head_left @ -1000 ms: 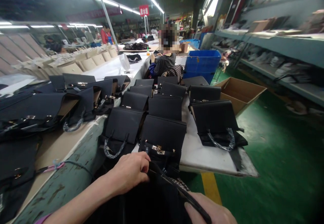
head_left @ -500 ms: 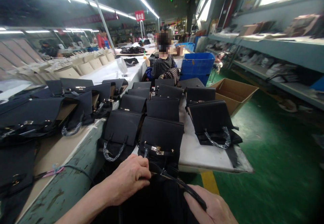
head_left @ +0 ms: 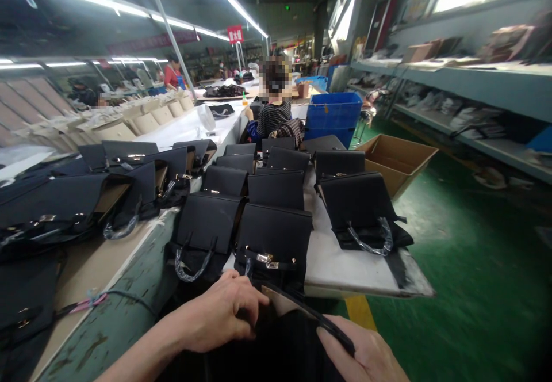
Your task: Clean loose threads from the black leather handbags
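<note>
A black handbag [head_left: 276,347] lies on my lap at the bottom of the view, with its flap lifted so a brown underside shows. My left hand [head_left: 219,316] is closed on the bag's near left edge. My right hand [head_left: 366,356] grips the thin black edge of the flap at the lower right. Just beyond my hands stands a finished black bag with a gold clasp [head_left: 273,244] on the white table [head_left: 340,270].
Several black handbags stand in rows on the white table and on the long bench [head_left: 107,290] to the left. A seated person in a striped top [head_left: 273,114] works ahead. A cardboard box [head_left: 397,157] and blue crate [head_left: 334,111] stand on the green floor.
The flap of the bag on my lap has opened wider, showing its brown underside. My left hand shifted slightly right along the edge. My head moved a little.
</note>
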Demonstrator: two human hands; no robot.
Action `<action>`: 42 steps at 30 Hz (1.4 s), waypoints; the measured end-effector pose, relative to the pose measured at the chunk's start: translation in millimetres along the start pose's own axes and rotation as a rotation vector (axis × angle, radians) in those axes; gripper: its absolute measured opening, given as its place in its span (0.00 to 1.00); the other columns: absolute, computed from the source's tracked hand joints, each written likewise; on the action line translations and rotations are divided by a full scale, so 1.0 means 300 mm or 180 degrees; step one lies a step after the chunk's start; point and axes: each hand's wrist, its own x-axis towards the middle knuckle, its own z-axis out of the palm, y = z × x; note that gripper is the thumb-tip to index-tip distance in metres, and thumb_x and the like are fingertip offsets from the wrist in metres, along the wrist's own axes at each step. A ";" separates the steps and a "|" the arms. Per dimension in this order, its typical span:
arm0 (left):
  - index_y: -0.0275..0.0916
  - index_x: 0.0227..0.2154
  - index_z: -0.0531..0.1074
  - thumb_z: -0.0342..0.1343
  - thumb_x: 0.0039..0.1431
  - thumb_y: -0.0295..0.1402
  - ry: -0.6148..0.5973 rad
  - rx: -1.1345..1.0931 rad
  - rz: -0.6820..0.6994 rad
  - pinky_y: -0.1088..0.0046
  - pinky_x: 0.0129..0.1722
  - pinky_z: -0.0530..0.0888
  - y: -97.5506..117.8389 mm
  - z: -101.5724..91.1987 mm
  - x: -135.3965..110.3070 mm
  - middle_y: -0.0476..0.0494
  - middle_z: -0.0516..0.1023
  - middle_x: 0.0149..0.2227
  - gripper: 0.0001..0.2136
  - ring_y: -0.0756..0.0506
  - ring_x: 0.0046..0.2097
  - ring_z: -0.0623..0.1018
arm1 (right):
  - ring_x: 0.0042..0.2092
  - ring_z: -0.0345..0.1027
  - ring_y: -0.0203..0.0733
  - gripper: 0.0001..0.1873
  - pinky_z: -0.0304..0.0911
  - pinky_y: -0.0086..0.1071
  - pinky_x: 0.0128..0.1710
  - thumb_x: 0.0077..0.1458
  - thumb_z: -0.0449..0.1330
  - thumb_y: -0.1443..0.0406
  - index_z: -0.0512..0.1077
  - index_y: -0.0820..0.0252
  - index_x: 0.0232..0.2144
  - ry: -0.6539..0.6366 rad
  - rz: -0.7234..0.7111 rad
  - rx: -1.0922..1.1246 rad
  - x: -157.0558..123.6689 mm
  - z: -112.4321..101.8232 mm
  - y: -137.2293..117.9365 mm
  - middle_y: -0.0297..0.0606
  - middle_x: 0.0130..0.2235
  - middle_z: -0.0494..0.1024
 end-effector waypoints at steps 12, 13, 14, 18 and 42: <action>0.45 0.32 0.75 0.57 0.60 0.36 -0.0037 -0.0017 -0.0155 0.60 0.65 0.45 0.023 0.008 0.019 0.57 0.75 0.32 0.04 0.49 0.41 0.74 | 0.34 0.68 0.39 0.13 0.62 0.28 0.33 0.62 0.51 0.59 0.73 0.58 0.34 -0.0179 0.0736 0.0733 0.000 -0.005 0.014 0.31 0.32 0.75; 0.46 0.33 0.75 0.58 0.59 0.36 0.0006 -0.0110 -0.0245 0.62 0.63 0.52 0.019 0.012 0.024 0.56 0.76 0.33 0.03 0.47 0.43 0.73 | 0.36 0.69 0.40 0.12 0.62 0.28 0.35 0.62 0.52 0.59 0.73 0.58 0.36 -0.0246 0.0743 0.0894 0.000 -0.011 0.017 0.32 0.33 0.76; 0.46 0.33 0.75 0.59 0.58 0.37 0.0027 -0.0188 -0.0323 0.64 0.59 0.58 0.016 0.016 0.029 0.55 0.76 0.33 0.03 0.46 0.46 0.72 | 0.37 0.70 0.41 0.12 0.63 0.28 0.36 0.61 0.53 0.60 0.73 0.58 0.37 -0.0326 0.0737 0.1042 -0.001 -0.015 0.021 0.33 0.35 0.77; 0.44 0.29 0.74 0.58 0.58 0.38 0.0081 -0.0127 -0.0259 0.70 0.46 0.67 0.008 0.016 0.050 0.52 0.76 0.32 0.06 0.45 0.44 0.72 | 0.38 0.70 0.41 0.11 0.63 0.28 0.35 0.60 0.55 0.61 0.75 0.60 0.37 -0.0469 0.0733 0.1420 -0.004 -0.021 0.032 0.34 0.37 0.79; 0.40 0.29 0.69 0.53 0.61 0.31 0.0109 -0.0417 0.0120 0.74 0.46 0.67 -0.019 0.003 0.111 0.52 0.77 0.45 0.06 0.48 0.45 0.75 | 0.32 0.70 0.37 0.15 0.63 0.25 0.33 0.64 0.53 0.58 0.77 0.57 0.32 0.0049 0.0290 0.0751 -0.023 -0.008 0.079 0.30 0.30 0.77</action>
